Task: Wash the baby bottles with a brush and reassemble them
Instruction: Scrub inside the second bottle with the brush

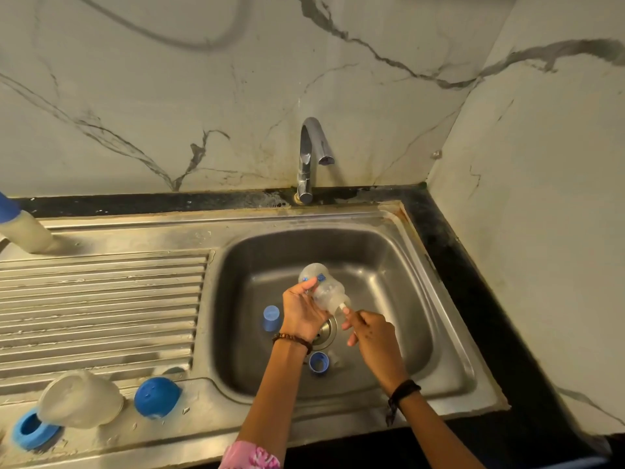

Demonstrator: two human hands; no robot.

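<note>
A clear baby bottle (321,286) lies tilted over the steel sink basin (389,265), its mouth toward me. My left hand (301,313) grips its side. My right hand (368,333) holds a white brush handle (343,308) that enters the bottle's mouth; the brush head is hidden inside. A blue cap (271,318) stands on the basin floor left of my left hand. A blue screw ring (318,362) lies near the drain (326,330), with a faint clear teat (336,360) beside it.
The faucet (309,157) stands behind the basin, no water running. On the drainboard (101,299) front left lie another bottle body (79,399), a blue ring (32,429) and a blue dome cap (157,397). A bottle with milky contents (25,231) stands far left.
</note>
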